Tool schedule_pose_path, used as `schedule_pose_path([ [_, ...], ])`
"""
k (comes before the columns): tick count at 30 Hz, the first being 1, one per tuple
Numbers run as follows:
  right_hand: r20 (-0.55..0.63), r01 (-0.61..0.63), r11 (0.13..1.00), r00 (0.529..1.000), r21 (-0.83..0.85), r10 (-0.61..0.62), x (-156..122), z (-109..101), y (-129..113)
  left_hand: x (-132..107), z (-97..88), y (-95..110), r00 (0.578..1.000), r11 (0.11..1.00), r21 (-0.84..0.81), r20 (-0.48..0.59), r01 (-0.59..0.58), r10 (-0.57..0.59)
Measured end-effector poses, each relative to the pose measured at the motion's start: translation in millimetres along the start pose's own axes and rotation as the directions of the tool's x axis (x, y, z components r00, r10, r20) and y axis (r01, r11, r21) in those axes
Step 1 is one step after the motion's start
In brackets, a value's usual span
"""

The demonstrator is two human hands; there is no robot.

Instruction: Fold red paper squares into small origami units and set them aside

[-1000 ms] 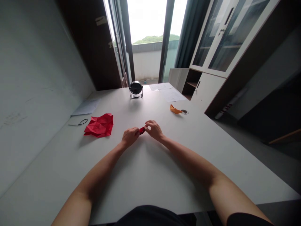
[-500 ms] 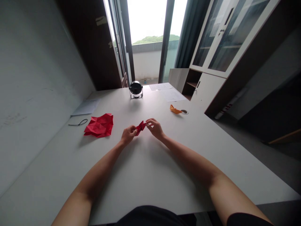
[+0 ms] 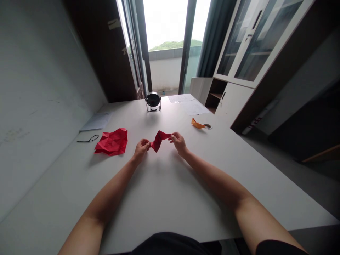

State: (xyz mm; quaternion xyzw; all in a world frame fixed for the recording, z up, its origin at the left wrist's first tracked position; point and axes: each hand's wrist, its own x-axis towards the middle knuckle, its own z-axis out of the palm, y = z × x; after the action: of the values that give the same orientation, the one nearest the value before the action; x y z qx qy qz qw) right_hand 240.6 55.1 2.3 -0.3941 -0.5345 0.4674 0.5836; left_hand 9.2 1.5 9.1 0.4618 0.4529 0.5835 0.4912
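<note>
Between my two hands a folded piece of red paper (image 3: 157, 141) is stretched out above the white table (image 3: 164, 198). My left hand (image 3: 141, 148) pinches its left end, and my right hand (image 3: 179, 141) pinches the narrow right end. The paper's middle is bent and partly opened, with dark folds inside. To the left lies a creased sheet of red paper (image 3: 112, 142), spread out and apart from my hands. An orange folded paper boat (image 3: 198, 124) rests farther back on the right.
A small round black device (image 3: 153, 101) on a metal stand is at the table's far side. White papers (image 3: 195, 107) lie at the back right, another sheet (image 3: 96, 121) at the left by the wall. A black cable tie (image 3: 89, 138) lies near the red sheet. Beside the boat is a round cable hole (image 3: 208, 126).
My hands have moved apart, the left one to the left and the right one to the right. The red paper between them has been pulled longer and has opened out.
</note>
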Motion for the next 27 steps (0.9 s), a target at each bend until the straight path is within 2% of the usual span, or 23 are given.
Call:
schedule_pose_path([
  [4,-0.092,-0.028,0.999,0.995,0.037,0.032,4.2,-3.5,1.8,1.4,-2.2,0.3,0.995,0.988,-0.129,0.075,0.081,-0.072],
  [7,-0.118,-0.053,0.996,0.991,0.071,0.061,6.1,-5.3,0.7,2.2,-4.5,-0.7,0.985,0.979,-0.159,0.136,0.129,-0.108],
  [14,-0.150,-0.064,0.993,0.986,0.102,0.079,9.4,-8.2,4.7,4.1,-6.4,-0.2,0.982,0.970,-0.185,0.136,0.158,-0.134],
  [23,-0.113,-0.118,0.982,0.984,0.145,0.135,9.1,-9.3,2.7,5.4,-5.2,-2.7,0.997,0.997,-0.045,0.040,0.064,-0.062],
  [25,-0.089,-0.156,0.985,0.983,0.071,0.162,8.4,-10.3,1.9,5.2,-5.9,-3.7,0.998,0.999,0.020,0.028,0.047,-0.047],
  [27,-0.107,-0.147,0.985,0.985,-0.091,0.137,6.4,-11.0,-0.1,4.3,-5.6,-5.1,0.999,0.995,0.100,0.043,0.018,-0.022],
])
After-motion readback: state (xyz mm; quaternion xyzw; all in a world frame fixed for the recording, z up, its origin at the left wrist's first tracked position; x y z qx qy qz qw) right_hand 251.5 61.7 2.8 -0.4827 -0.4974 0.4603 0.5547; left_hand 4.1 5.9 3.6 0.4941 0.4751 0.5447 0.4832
